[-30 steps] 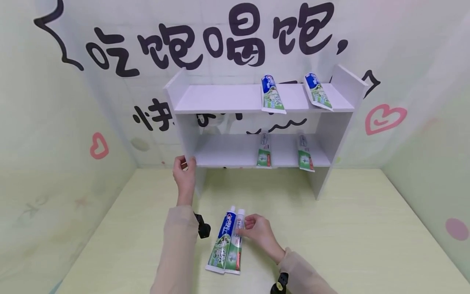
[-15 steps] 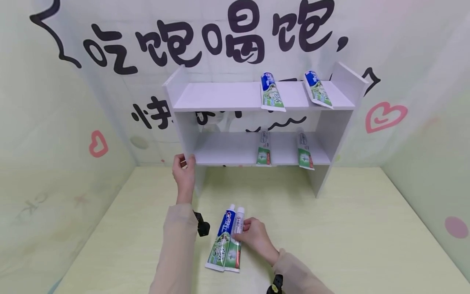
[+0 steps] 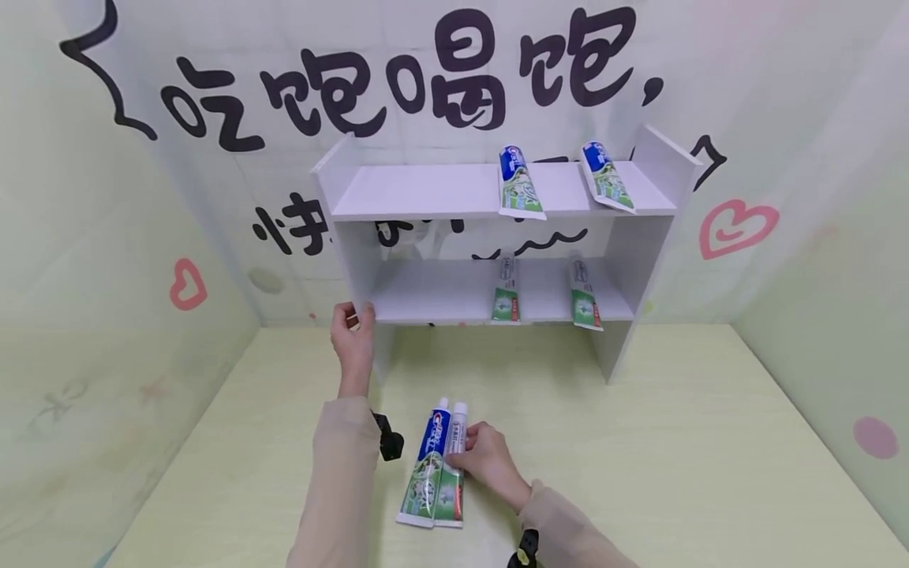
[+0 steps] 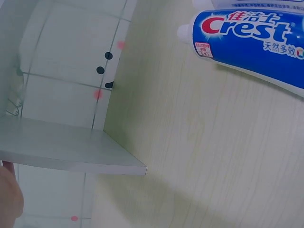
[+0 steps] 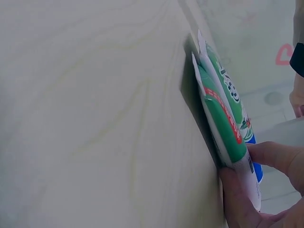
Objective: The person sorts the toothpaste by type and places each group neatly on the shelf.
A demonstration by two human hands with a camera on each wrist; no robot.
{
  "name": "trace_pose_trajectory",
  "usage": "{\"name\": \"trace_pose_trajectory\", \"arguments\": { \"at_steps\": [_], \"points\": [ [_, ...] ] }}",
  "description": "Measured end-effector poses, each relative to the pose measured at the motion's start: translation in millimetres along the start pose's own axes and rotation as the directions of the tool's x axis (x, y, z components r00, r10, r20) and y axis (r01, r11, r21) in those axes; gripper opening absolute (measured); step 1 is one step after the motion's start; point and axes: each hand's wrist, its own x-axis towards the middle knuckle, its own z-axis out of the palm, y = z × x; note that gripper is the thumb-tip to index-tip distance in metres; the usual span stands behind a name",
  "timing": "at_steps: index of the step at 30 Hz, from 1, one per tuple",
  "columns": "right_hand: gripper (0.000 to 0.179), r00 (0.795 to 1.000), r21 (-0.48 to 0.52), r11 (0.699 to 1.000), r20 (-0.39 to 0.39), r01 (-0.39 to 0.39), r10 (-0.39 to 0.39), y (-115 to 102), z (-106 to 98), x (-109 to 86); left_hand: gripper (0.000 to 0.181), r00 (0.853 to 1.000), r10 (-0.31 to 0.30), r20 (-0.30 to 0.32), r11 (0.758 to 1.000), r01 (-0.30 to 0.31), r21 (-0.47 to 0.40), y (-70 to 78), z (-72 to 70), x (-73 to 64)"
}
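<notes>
On the table lie two toothpaste tubes side by side, caps toward the shelf: a blue-and-green Crest tube [image 3: 426, 465] and, to its right, a slimmer white-and-green toothpaste tube [image 3: 449, 498]. My right hand [image 3: 491, 464] pinches the slimmer tube near its middle; in the right wrist view the thumb and a finger of that hand [image 5: 266, 190] lie on either side of it. My left hand [image 3: 352, 338] grips the left side panel of the white shelf [image 3: 426, 189], thumb at its front edge. Only a bit of that hand [image 4: 9, 197] shows in the left wrist view.
Two Crest tubes [image 3: 521, 183] [image 3: 607, 178] lie on the upper board, right of its middle. Below them, two white-and-green tubes [image 3: 506, 292] [image 3: 585, 293] rest on the lower board, ends over the edge. Printed walls [image 3: 128, 260] enclose the pale wooden table [image 3: 675, 442].
My right hand has moved slightly left and closed its thumb and fingers onto the slimmer toothpaste tube. The left hand keeps its hold on the shelf, and both tubes remain on the table.
</notes>
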Motion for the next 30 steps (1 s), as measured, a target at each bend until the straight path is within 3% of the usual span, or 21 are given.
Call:
{"name": "trace_pose_trajectory", "arguments": {
  "at_steps": [16,30],
  "points": [
    [0.051,0.998,0.044,0.997,0.009,-0.061,0.061,-1.1,-0.5,3.0,0.025,1.0,-0.001,0.002,1.0,0.001,-0.007,-0.6,0.0,-0.3],
    [0.049,0.999,0.123,0.991,0.025,-0.051,0.048,-2.6,-7.9,1.7,0.026,1.0,0.008,0.01,1.0,-0.008,0.001,-0.8,-1.8,-0.7]
  ]
}}
